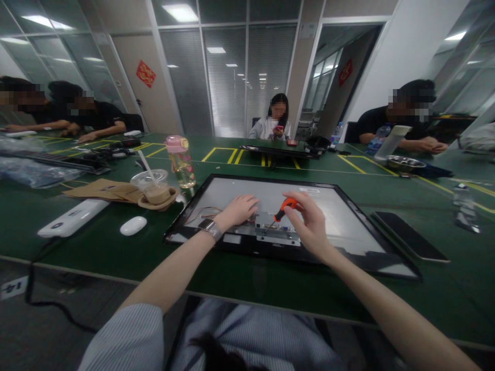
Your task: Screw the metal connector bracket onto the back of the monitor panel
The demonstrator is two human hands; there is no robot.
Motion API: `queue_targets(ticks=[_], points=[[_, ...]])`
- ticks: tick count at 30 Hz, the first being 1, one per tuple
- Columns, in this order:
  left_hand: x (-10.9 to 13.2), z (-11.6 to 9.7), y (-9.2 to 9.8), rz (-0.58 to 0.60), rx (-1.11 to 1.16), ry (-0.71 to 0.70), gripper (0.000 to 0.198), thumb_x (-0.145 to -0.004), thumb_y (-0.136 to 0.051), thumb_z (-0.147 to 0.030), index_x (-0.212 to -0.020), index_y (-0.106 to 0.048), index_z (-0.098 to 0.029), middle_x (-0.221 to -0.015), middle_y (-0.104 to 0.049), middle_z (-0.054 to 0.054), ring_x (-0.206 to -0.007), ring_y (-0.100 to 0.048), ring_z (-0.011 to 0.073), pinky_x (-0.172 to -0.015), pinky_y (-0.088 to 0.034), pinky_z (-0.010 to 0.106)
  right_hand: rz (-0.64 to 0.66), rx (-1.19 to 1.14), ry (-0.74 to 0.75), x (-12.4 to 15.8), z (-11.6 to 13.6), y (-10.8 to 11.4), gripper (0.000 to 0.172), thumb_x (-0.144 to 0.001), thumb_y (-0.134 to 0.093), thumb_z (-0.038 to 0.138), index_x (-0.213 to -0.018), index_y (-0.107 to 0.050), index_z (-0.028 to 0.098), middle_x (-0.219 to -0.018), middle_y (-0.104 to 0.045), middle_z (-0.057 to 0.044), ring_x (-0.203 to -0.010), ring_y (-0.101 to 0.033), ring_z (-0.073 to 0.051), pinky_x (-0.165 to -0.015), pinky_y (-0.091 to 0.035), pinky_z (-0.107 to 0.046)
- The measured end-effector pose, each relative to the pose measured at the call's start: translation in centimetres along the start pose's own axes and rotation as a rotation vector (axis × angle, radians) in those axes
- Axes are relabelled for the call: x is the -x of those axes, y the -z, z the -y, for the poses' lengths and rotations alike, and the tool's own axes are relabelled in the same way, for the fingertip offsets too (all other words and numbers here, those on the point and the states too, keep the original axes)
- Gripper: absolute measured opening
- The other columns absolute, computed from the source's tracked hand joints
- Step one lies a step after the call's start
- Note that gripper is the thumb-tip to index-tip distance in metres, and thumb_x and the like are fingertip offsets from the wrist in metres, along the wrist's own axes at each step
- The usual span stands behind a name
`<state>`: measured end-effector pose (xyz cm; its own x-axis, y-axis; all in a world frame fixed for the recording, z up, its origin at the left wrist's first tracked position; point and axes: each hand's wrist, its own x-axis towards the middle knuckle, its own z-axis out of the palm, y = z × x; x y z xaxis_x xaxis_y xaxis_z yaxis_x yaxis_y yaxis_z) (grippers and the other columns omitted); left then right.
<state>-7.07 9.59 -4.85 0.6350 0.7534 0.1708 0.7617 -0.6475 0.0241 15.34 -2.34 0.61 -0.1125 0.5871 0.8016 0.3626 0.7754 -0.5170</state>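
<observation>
A black-framed monitor panel lies face down on the green table in front of me, its grey metal back up. My right hand is closed around an orange-handled screwdriver, whose tip points down at a small metal plate on the panel. My left hand rests on the panel just left of that plate, fingers curled and pressing down. Thin wires run along the panel beside my left wrist, which wears a watch.
A plastic cup with straw, a pink-lidded bottle, a white mouse and a white power strip lie left. A dark phone sits right. Several other people sit around the table's far sides.
</observation>
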Motion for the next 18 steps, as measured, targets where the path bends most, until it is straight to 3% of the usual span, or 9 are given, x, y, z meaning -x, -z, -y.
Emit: queue_targets(ticks=[5,11,18], points=[[0.07,-0.2,0.19,-0.002,0.005,0.016,0.046,-0.114,-0.037,-0.033,-0.154,-0.051,-0.016,-0.162,-0.052,0.017,-0.152,-0.048,0.0281,-0.124,-0.04,0.048,-0.031,0.006,-0.003,0.01,0.09,-0.05,0.026,-0.106,-0.053,0.032,-0.125,-0.071,0.028,-0.101,-0.069,-0.005,-0.088,-0.068,-0.022,-0.077,-0.059,-0.039],[0.17,-0.2,0.41,-0.005,0.039,0.002,0.045,-0.114,-0.038,-0.033,-0.153,-0.052,-0.016,-0.16,-0.053,0.018,-0.152,-0.049,0.0292,-0.124,-0.041,0.049,-0.03,-0.031,-0.036,0.24,-0.39,-0.2,0.034,-0.109,-0.045,0.03,-0.136,-0.066,0.029,-0.116,-0.077,-0.009,-0.102,-0.074,-0.024,-0.09,-0.06,-0.046],[0.12,-0.19,0.39,-0.016,0.027,0.005,0.043,-0.113,-0.041,-0.033,-0.151,-0.053,-0.018,-0.159,-0.055,0.016,-0.15,-0.051,0.0274,-0.123,-0.042,0.045,-0.032,-0.058,-0.034,0.29,-0.6,-0.21,0.03,-0.109,-0.048,0.028,-0.133,-0.067,0.028,-0.119,-0.078,-0.009,-0.105,-0.076,-0.024,-0.091,-0.061,-0.045]])
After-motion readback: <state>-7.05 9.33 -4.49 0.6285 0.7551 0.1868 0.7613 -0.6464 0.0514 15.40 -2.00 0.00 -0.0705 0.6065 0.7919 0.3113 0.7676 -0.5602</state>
